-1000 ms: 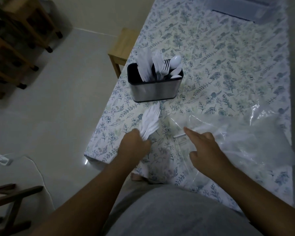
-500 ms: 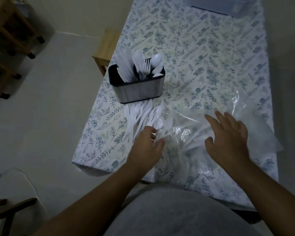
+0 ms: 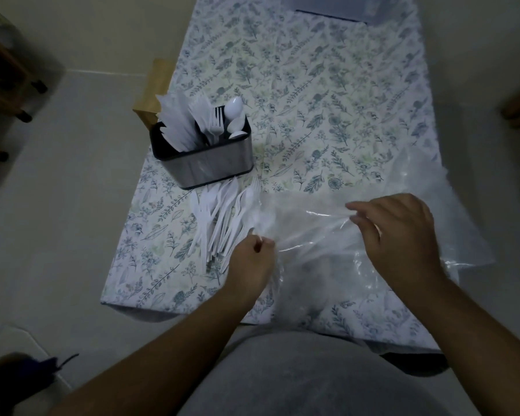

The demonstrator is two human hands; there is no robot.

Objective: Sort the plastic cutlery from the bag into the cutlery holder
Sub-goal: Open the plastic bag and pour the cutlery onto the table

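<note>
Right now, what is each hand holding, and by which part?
The right hand pinches the clear plastic bag by its upper film. The left hand is closed at the bag's left edge, beside the loose cutlery; what it grips cannot be told.

Both hands pinch the clear bag [image 3: 327,235]; loose cutlery [image 3: 222,217] fans beside the holder [image 3: 204,166].

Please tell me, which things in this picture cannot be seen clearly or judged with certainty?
- Head view: whether any cutlery remains in the plastic bag; glare and creases hide its inside.
- What the left hand pinches; its curled fingers cover it.
- The holder dividers; the cutlery standing in it blocks them.
- The object at the table's far end; the top edge cuts it off.
</note>
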